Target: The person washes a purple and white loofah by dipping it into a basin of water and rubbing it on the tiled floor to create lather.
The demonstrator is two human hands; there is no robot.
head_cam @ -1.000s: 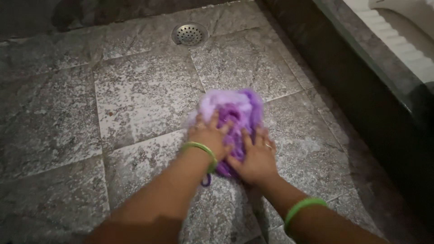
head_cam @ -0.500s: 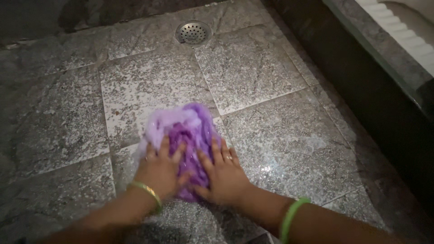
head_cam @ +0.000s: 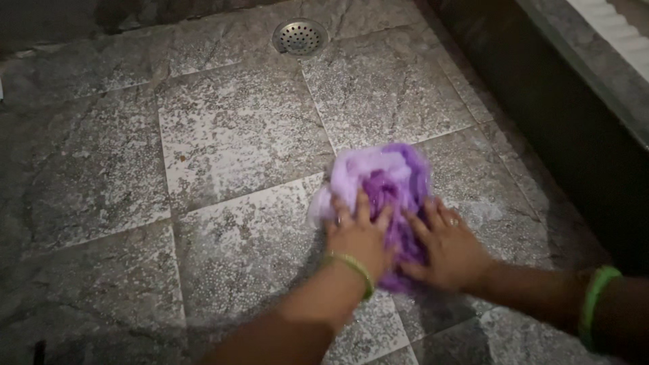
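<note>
The purple scrubber (head_cam: pixel 382 186) lies half hidden under both hands — forearms cut off below.

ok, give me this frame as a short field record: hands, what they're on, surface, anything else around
left hand: left hand pressed flat on the purple mesh scrubber, green bangle at the wrist
right hand: right hand pressed on the same scrubber, ring on one finger, green band further up the arm
scrubber: bunched, sudsy, lying on the floor under both palms
surface: grey speckled stone tiles, wet and foamy
drain: round metal floor drain, far from the hands
right side: dark raised step
</note>
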